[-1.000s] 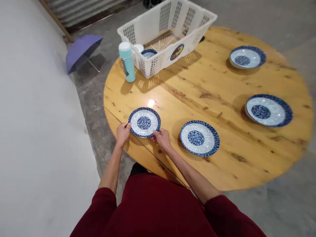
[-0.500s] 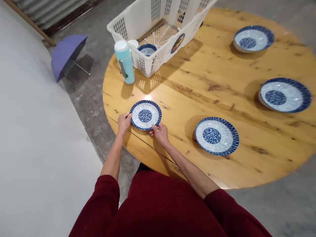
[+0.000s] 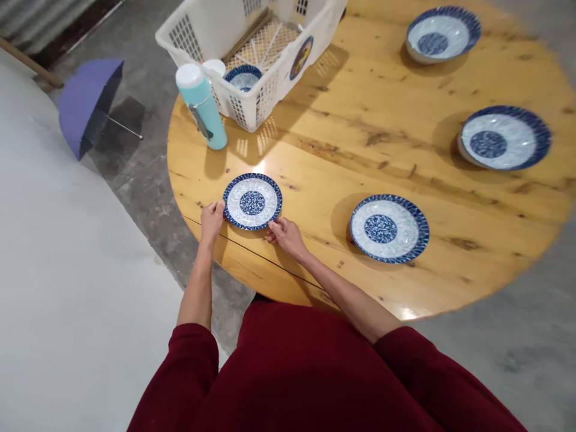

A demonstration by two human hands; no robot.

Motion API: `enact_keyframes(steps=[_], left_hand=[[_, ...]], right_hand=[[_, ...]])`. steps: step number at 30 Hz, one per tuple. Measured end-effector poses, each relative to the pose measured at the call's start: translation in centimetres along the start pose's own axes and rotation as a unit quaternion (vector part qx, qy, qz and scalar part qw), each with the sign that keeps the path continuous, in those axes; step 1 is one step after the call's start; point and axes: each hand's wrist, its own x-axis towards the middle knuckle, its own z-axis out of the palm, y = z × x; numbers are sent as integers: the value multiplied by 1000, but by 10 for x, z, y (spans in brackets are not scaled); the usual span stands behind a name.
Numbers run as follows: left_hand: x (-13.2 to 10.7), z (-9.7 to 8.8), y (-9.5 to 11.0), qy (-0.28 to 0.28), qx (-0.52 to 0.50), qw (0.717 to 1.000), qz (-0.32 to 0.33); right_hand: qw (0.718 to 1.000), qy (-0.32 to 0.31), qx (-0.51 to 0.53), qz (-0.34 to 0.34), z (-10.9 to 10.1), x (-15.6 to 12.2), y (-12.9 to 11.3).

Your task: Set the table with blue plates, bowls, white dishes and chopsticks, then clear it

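A round bowl (image 3: 258, 186), blue-rimmed and white with a dark blue patterned centre, rests on or just above the table near its left edge. My left hand (image 3: 211, 221) is closed on the bowl's left rim, thumb and fingers pinching it. At the lower right rim, my right hand (image 3: 287, 237) is also closed, with its thumb on the edge and the other fingers partly hidden. A matching bowl (image 3: 389, 228) stands to the right of my right hand. Farther right is another bowl (image 3: 504, 138), and a similar bowl (image 3: 443, 35) sits toward the back.
Behind the held bowl, a light blue bottle (image 3: 207, 111) stands beside a white plastic basket (image 3: 252, 111). Inside the basket are a blue-rimmed bowl (image 3: 243, 78) and a white item. A purple umbrella (image 3: 90, 102) lies open on the floor, left of the round wooden table (image 3: 315, 174).
The view has shifted, so the table and its things appear farther left and higher. Both hands keep their hold on the bowl, which has hardly moved relative to the table.
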Motion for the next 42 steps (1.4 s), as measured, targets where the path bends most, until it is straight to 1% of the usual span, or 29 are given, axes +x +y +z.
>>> enact_keyframes(steps=[3,6,8,10,12,14,16,18,20,22,25,29,31,36,42], left_hand=[[-3,2,-3,-8,-74,996,-43],[-4,1,-4,-12,-112,992,-66],[-5,-6,-3,-10,-130,989,-74],[-7,-16,-3,10,-134,988,-76],[-11,-26,-2,38,-118,990,-70],[-16,-30,-2,44,-99,993,-54],[-19,-26,-3,17,-97,994,-50],[-21,-17,-3,-25,-95,994,-52],[-22,-5,-2,-54,-86,993,-54],[-22,4,-1,-58,-75,994,-53],[-18,12,-2,-40,-60,996,-48],[-17,14,-4,-36,-47,997,-41],[-18,13,-4,-39,-40,998,-41],[-19,9,-3,-62,-47,996,-42],[-20,5,-2,-85,-47,995,-35]], right_hand=[[999,1,42,-5,-3,-17,7],[998,-5,60,12,-9,-38,15],[998,-7,61,34,-17,-53,21],[997,-5,61,56,-26,-67,25],[995,-3,64,71,-35,-79,26],[995,-5,63,80,-40,-88,25],[995,-9,58,82,-42,-92,23],[996,-6,49,81,-42,-92,22],[996,-2,41,78,-41,-92,22],[997,2,34,74,-43,-93,22],[996,12,35,77,-53,-98,23],[992,53,54,96,-70,-108,30],[990,73,64,100,-75,-113,36],[989,76,67,106,-75,-116,44],[991,68,60,102,-74,-117,43]])
